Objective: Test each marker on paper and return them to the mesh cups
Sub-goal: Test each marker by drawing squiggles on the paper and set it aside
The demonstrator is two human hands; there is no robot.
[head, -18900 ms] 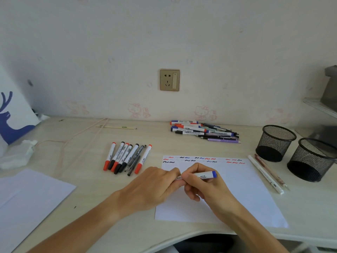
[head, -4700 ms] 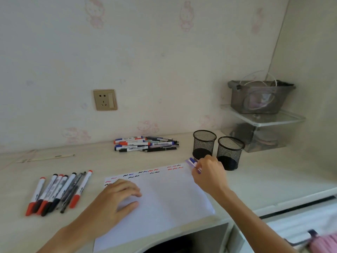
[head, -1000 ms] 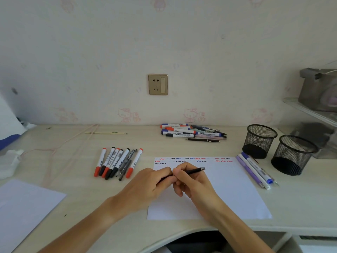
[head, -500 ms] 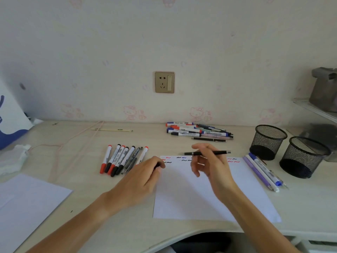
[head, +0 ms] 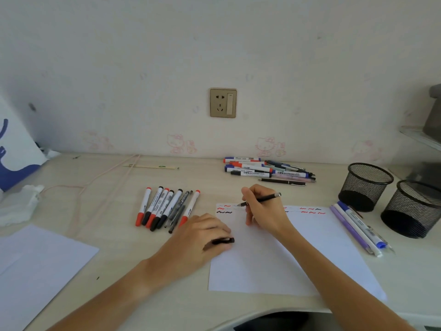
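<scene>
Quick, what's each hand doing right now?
Left hand: grips a black cap, resting on the paper.
Right hand: pinches a black pen, tip at the paper.

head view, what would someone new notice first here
Probably the right hand at the centre, holding a slim black pen with its tip at the top edge of the white paper, among red and black squiggles. Just left of it, the left hand rests at the paper's edge gripping the black cap. Two black mesh cups stand at the far right.
</scene>
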